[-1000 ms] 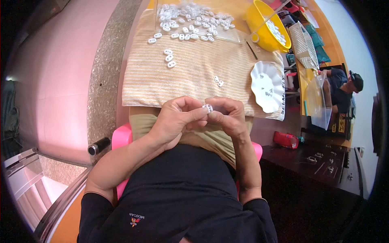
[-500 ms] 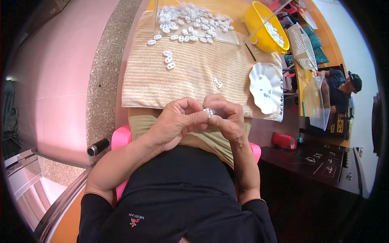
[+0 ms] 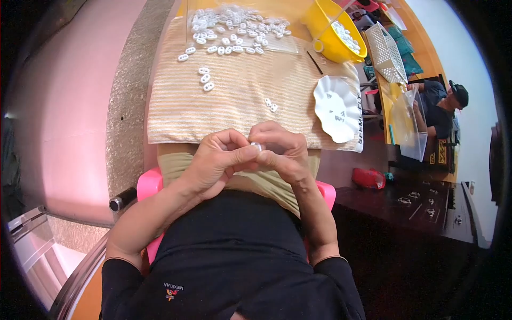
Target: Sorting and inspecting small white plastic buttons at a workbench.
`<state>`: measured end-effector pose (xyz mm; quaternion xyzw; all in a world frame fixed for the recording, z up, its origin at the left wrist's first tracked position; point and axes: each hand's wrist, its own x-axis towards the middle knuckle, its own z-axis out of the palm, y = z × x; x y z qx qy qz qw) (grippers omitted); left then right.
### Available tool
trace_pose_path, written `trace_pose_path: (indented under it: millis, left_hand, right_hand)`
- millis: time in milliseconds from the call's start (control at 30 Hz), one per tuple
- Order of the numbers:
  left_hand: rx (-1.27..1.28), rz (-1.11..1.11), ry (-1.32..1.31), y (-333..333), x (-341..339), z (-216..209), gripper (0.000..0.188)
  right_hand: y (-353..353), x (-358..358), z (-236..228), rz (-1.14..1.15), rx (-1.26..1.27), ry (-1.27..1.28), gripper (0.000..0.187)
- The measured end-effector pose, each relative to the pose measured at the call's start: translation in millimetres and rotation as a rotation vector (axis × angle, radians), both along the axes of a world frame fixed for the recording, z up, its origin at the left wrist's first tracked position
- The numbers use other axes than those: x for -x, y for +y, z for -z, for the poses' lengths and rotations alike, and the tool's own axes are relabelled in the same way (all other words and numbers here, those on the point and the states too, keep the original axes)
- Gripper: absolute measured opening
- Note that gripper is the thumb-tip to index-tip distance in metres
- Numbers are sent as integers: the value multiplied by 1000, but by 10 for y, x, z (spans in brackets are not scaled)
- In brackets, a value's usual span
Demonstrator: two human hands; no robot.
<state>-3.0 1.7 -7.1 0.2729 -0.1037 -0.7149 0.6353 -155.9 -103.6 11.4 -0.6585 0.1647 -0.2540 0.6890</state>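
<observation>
Over my lap, at the near edge of the striped towel [image 3: 224,114], both hands meet around one small white plastic piece [image 3: 257,145]. My left hand [image 3: 221,160] pinches it between thumb and fingertips. From the other side, the thumb and fingers of my right hand [image 3: 282,152] close on the same piece, hiding much of it. Just beyond the hands lie small white pieces [image 3: 271,105] on the towel. A short column of white oval two-hole pieces [image 3: 205,79] sits farther left. To the right, a white wavy-edged dish [image 3: 322,106] holds several small dark bits.
A heap of similar white oval pieces [image 3: 234,24] spreads across the far towel. Beside it stand a yellow basket [image 3: 320,32] of white pieces and a thin dark stick [image 3: 314,62]. At right, a person [image 3: 440,104] sits by a white perforated basket [image 3: 385,53] and a clear box.
The whole view has shifted, so the towel and its contents appear farther left. Between my fingertips the white piece has turned, and its holes no longer show plainly.
</observation>
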Motion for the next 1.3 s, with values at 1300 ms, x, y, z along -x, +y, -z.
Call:
trace_pose_path:
  millis: [1300]
  left_hand:
    - [-143, -35, -74, -27, -29, -80, 8]
  right_hand:
    - [-1883, -24, -507, 598, 884, 400, 21]
